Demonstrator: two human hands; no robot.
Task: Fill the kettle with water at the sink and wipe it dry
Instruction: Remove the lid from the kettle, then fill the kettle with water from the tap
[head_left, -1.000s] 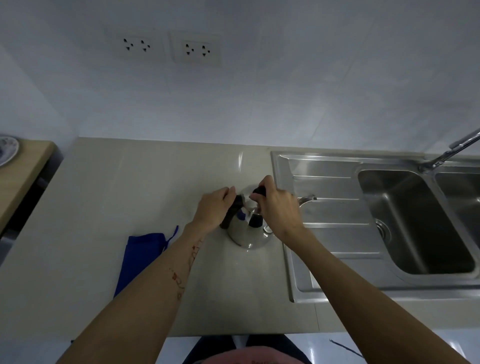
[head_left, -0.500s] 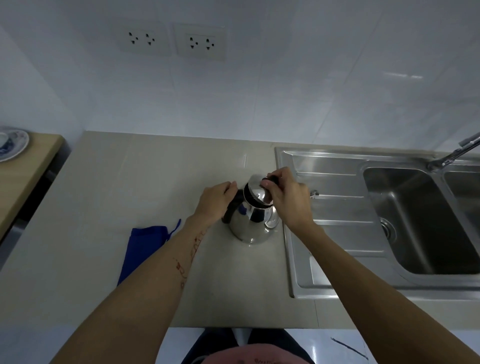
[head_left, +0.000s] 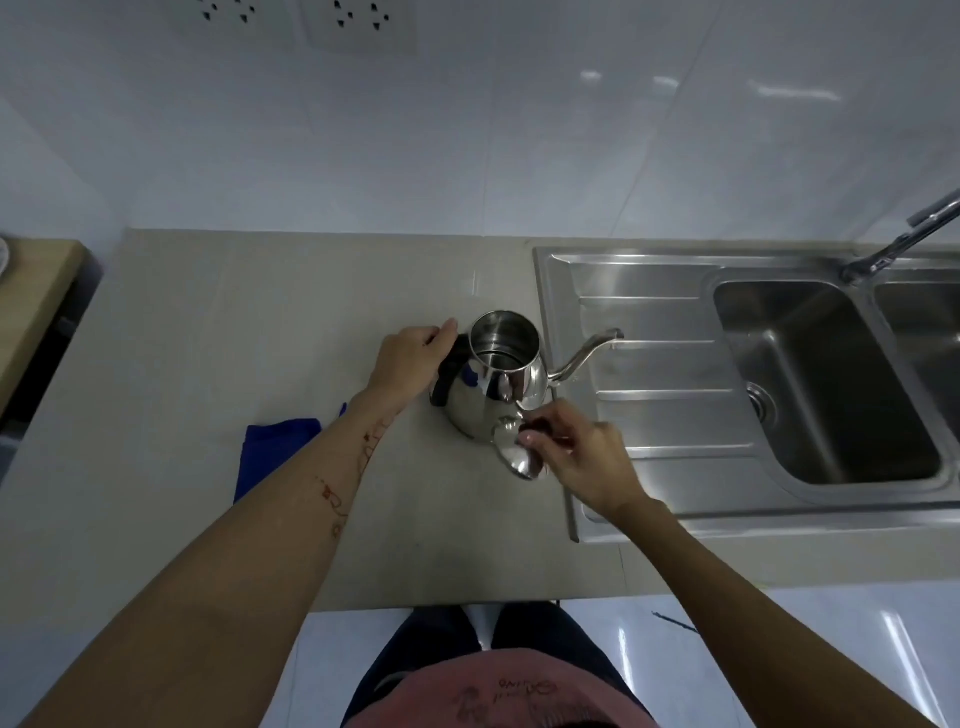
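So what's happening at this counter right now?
A person stands at a counter beside a steel sink. The left hand grips the black handle of a gooseneck kettle, which stands open on the counter. The right hand holds the kettle's lid by its knob, low beside the kettle. A blue cloth lies nearby.

Two white wall sockets (head_left: 306, 21) sit side by side high on the pale tiled wall (head_left: 467, 145) behind the beige bench (head_left: 234, 322). At the far left, a wooden side table (head_left: 31, 291) butts up near the bench's end, with the edge of a plate (head_left: 2, 254) just showing on it. Below the bench's front edge there is glossy white floor (head_left: 805, 649), with a thin dark line lying on it to the right.
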